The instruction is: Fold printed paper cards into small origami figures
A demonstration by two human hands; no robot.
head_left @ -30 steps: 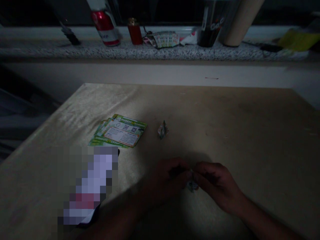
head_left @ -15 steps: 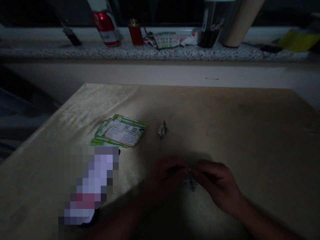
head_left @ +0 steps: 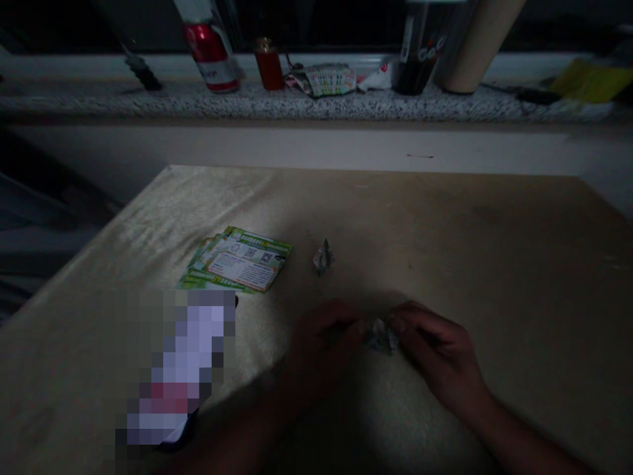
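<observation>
Low over a beige table (head_left: pixel 469 224) in dim light, my left hand (head_left: pixel 324 343) and my right hand (head_left: pixel 438 356) meet fingertip to fingertip. Both pinch a small folded piece of printed paper (head_left: pixel 380 336) between them. A second small folded paper figure (head_left: pixel 323 256) stands on the table just beyond the hands. A fanned stack of green and white printed leaflets (head_left: pixel 237 260) lies to the left of it.
A blurred-out flat object (head_left: pixel 178 369) lies at the table's front left. Behind the table runs a speckled stone ledge (head_left: pixel 297 102) with a red can (head_left: pixel 212 49), a small red container (head_left: pixel 268 64), paper scraps (head_left: pixel 329 78), a dark cup (head_left: pixel 418 53) and a cardboard tube (head_left: pixel 472 46).
Both hands have moved slightly away from me with the folded paper, which now shows wider between the fingertips. Everything else on the table is unchanged.
</observation>
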